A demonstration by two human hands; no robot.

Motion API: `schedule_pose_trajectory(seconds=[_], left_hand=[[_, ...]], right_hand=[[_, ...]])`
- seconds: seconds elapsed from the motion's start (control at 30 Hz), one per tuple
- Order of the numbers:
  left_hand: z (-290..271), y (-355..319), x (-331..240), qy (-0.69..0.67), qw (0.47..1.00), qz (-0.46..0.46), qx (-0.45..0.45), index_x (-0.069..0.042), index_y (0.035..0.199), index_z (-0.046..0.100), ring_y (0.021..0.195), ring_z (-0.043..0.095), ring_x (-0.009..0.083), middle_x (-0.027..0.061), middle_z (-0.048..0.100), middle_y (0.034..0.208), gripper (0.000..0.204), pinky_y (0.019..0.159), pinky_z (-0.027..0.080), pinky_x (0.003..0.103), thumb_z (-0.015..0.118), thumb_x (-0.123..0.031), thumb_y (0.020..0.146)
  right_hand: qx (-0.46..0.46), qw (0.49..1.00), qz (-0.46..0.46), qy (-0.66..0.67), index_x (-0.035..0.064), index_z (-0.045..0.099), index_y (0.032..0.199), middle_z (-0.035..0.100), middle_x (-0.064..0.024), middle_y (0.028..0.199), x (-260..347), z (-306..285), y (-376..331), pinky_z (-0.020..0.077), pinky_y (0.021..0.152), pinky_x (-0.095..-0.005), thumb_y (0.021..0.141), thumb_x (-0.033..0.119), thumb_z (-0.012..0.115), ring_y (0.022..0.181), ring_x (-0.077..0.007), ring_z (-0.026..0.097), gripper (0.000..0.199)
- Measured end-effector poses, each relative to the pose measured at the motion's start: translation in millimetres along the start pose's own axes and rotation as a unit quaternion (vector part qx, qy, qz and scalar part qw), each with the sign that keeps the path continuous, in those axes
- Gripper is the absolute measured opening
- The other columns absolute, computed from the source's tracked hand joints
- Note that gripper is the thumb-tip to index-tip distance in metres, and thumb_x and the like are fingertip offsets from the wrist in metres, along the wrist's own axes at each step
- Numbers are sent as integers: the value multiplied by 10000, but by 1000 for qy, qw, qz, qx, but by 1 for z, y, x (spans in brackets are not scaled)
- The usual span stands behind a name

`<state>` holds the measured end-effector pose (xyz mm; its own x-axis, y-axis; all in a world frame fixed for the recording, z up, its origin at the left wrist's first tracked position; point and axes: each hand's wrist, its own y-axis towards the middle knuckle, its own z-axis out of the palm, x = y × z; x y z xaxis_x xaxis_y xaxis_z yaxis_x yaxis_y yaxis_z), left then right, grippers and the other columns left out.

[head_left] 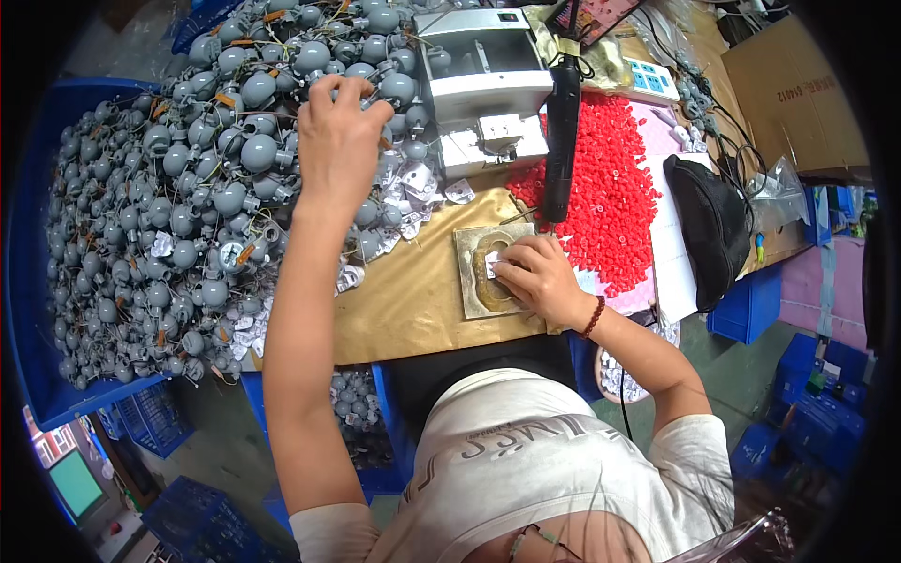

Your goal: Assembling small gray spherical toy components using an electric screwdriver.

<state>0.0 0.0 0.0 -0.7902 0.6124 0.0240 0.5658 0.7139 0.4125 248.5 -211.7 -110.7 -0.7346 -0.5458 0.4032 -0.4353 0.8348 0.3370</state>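
Note:
My left hand (340, 131) is over the far part of a large heap of grey ball-shaped parts (258, 152) with thin wires and orange tabs. Its fingers curl down among the balls, the tips hidden, so what they grip cannot be made out. In front of me lies a square metal plate (474, 298) with a yellowish ring-shaped area in its middle. Over that ring my right hand (549, 281) pinches a small white piece (492, 264), partly covered by the fingertips. A beaded bracelet is on the right wrist.
A blue bin (28, 328) holds the heap on the left. Small white pieces (413, 192) lie at its edge. Behind the plate stand a grey-white machine (488, 94) and a black upright arm (562, 131). Red small parts (610, 188) and a black pouch (704, 230) lie right.

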Motion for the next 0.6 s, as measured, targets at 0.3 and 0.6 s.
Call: schedule_pose_trajectory(seconds=[0.3,0.6], left_hand=[[-4,16,6,11,991,125,37,-147,895,743,1307,479,302,30,608,1285,152,990,481,425,692,-83,767],[-71,6,-37,-222,967,123,-27,-64,985,697,1076,646,324,98,710,1022,178,904,510,421,713,-28,812]], right_hand=[[-34,983,99,151,68,660,1191,642,-109,1125,6,-23,18,476,892,-411,866,149,771,1046,-310,611,353],[-222,968,-10,121,6,632,1227,640,-177,1167,25,-99,76,533,901,-391,805,15,791,1042,-322,644,451]])
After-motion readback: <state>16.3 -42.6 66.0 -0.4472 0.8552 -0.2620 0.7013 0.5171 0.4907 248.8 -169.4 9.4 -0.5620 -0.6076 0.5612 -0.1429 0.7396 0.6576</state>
